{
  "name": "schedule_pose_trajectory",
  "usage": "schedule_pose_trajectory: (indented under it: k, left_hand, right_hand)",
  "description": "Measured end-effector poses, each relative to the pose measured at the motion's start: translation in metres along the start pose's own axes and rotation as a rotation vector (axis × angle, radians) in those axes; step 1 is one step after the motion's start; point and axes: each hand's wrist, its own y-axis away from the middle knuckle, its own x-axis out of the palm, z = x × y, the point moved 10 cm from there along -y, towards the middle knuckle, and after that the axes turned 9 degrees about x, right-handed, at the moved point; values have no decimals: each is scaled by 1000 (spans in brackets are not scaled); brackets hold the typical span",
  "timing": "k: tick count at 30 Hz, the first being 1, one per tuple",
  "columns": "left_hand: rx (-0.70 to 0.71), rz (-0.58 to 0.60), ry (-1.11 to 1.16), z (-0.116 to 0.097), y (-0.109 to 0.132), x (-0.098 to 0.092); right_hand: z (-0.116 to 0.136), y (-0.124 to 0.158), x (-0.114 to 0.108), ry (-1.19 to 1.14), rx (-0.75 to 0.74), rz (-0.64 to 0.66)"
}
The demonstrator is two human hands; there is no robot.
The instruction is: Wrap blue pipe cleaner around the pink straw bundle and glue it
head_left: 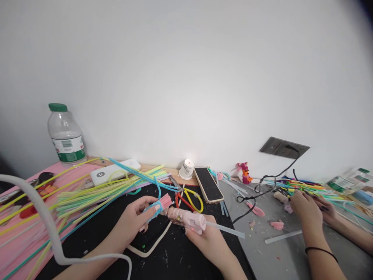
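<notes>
The left hand (139, 214) has its fingers pinched round a small bundle of fuzzy pink stems (166, 201) bound in light-blue fuzzy wire, its pink ends fanned like a stubby brush towards the right hand (210, 238). Those right fingers are wrapped round a pale-pink plastic glue gun (194, 220), stained brown towards the nozzle, a translucent glue stick (229, 229) poking out behind. The nozzle sits right by the bundle (whether they touch, I can't tell from here). Just beyond the fingers lies a hand tool with red and yellow handles (200, 199); past it, a pale-rimmed black phone (208, 184). Below the fingers, black mat (175, 261) spreads between the forearms, its right edge running beside the right wrist. A thick white cable (54, 237) loops across the left forearm.
</notes>
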Motion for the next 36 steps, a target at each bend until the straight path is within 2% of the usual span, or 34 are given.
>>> schedule_pose_trajectory:
  k: [6, 14, 19, 23, 29, 36]
  left_hand:
    - [-85, 51, 163, 9, 3, 9]
    - [-183, 58, 357, 12, 9, 15]
    - [-208, 72, 424, 12, 10, 18]
    - [-246, 94, 469, 17, 11, 22]
    - [-267, 95, 562, 18, 13, 24]
    - [-308, 79, 613, 22, 14, 24]
  right_hand:
    - [-1, 3, -7, 0, -5, -91]
    - [-1, 0, -5, 28, 0, -83]
    - [3, 3, -8, -22, -59, -122]
    - [9, 2, -4, -47, -103, -97]
    - [4, 0, -4, -27, -54, -89]
    - [3, 4, -10, -55, -61, -159]
